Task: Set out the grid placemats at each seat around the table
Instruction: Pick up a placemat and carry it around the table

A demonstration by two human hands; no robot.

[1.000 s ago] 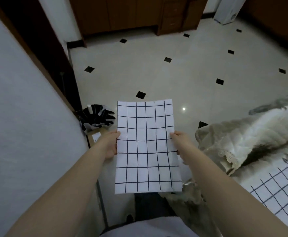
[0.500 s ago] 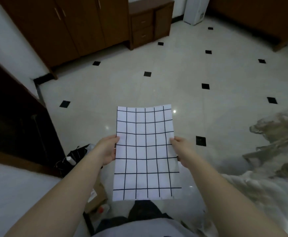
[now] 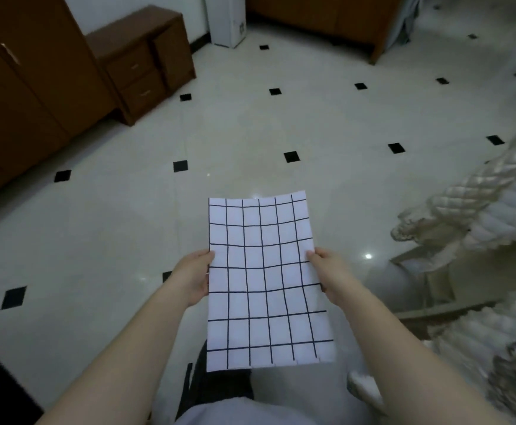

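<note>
A white grid placemat (image 3: 265, 280) with black lines is held flat in the air over the tiled floor, long side pointing away from me. My left hand (image 3: 192, 276) pinches its left edge, thumb on top. My right hand (image 3: 327, 273) pinches the right edge the same way. The table is only seen as a cream, fringed tablecloth (image 3: 483, 210) hanging at the right edge of the view.
Brown wooden cabinets (image 3: 32, 96) and a small drawer unit (image 3: 146, 62) line the back left wall. A white appliance (image 3: 226, 19) stands at the back. A pale seat frame (image 3: 434, 289) sits under the cloth at right. The floor is glossy with black diamonds.
My view has swung right and away from the white wall and black bag at left; the cabinets and open floor now fill the frame. Both hands keep the same hold on the placemat.
</note>
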